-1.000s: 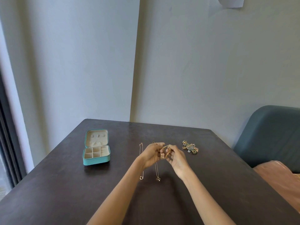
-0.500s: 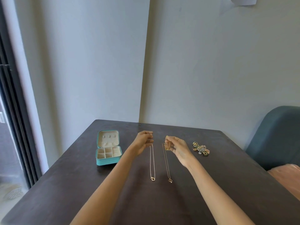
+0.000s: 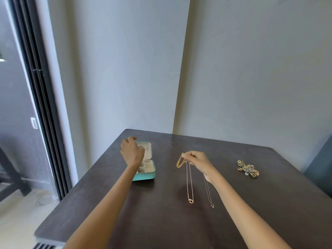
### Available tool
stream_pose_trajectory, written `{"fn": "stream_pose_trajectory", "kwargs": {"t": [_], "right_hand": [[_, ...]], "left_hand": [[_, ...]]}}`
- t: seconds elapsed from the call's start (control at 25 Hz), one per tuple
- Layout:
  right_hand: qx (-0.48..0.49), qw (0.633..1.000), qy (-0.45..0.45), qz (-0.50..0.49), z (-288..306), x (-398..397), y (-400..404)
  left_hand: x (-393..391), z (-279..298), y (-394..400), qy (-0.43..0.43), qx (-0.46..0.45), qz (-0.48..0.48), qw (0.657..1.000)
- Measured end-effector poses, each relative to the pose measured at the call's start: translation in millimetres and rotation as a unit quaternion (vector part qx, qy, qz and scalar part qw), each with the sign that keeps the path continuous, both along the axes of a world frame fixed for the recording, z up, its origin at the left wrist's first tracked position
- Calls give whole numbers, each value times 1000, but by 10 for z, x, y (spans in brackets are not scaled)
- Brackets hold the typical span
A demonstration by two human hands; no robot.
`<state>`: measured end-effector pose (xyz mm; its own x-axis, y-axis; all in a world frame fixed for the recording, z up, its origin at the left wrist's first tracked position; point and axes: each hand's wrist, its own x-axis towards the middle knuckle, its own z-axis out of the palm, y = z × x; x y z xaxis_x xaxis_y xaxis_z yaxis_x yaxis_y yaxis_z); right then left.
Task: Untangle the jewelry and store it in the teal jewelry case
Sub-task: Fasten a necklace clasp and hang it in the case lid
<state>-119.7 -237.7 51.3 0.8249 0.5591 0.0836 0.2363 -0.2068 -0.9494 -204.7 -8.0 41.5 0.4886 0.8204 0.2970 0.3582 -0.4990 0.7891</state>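
Observation:
The teal jewelry case [image 3: 145, 176] lies open at the table's left side, its cream lid up. My left hand [image 3: 132, 152] hovers over it with loosely curled fingers and nothing visible in them; it hides part of the lid and compartments. My right hand [image 3: 198, 161] pinches a bunched gold chain [image 3: 180, 161] just above the table. A rose-gold necklace with a ring pendant [image 3: 190, 186] lies stretched toward me from below that hand. A second thin necklace [image 3: 209, 194] runs out from under my right wrist.
A tangled clump of jewelry [image 3: 248, 168] sits to the right on the dark table [image 3: 161, 221]. A blue chair [image 3: 321, 159] stands past the right edge. A sliding door frame [image 3: 41, 105] lies to the left, and walls close the far side.
My left hand let go of the rose-gold necklace and moved left over the case. My right hand stays put, pinching the gold chain. The view turned left.

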Motion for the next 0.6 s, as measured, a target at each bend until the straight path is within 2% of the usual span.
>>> {"fn": "stream_pose_trajectory", "kwargs": {"t": [0.04, 0.12, 0.24, 0.36, 0.6], "right_hand": [[-9, 1000, -3, 8, -7, -8, 59], [-24, 999, -12, 23, -24, -19, 147], [-39, 998, -35, 29, -66, -1, 232], [-39, 998, -48, 32, -91, 19, 255], [-45, 995, -84, 39, -52, -108, 272]], "left_hand": [[-13, -50, 90, 17, -18, 21, 999], [-14, -173, 264, 52, -112, 27, 992], [-28, -333, 450, 10, -256, -54, 965], [-56, -393, 519, -34, -275, -96, 956], [-237, -467, 205, -109, -303, -239, 916]]}}
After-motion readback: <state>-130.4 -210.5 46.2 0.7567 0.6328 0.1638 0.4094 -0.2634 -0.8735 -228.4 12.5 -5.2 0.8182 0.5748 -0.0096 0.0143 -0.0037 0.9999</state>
